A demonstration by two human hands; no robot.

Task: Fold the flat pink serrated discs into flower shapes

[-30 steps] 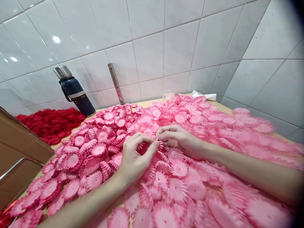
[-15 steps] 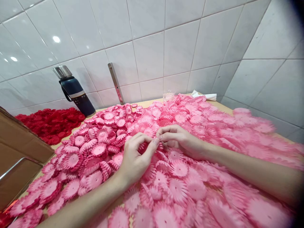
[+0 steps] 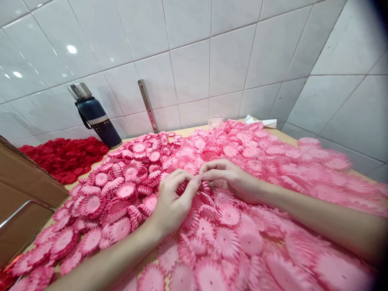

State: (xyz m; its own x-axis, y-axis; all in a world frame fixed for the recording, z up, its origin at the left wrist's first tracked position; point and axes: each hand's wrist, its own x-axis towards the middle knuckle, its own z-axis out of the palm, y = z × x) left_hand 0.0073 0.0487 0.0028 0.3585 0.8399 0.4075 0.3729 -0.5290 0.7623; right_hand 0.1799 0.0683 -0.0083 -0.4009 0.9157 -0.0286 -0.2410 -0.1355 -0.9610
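My left hand (image 3: pixel 177 198) and my right hand (image 3: pixel 232 180) meet over a broad heap of pink artificial-flower petal discs (image 3: pixel 125 191). The discs are round, with fringed, curled edges and a small hole in the centre. Thumb and index finger of each hand are pinched together, tips nearly touching. Between them is a pink petal disc (image 3: pixel 206 186), mostly hidden by my fingers, with only some curled fringe showing. More discs lie right under and around both hands.
A dark blue thermos flask (image 3: pixel 98 121) stands at the back left beside a pile of red petal discs (image 3: pixel 65 157). At far left is a cardboard box (image 3: pixel 27 202). A clear cup (image 3: pixel 215 122) and white paper (image 3: pixel 266 123) sit by the tiled wall (image 3: pixel 190 72).
My left thumb has shifted very slightly up and toward the right fingertips. Otherwise both hands and the discs stay where they were.
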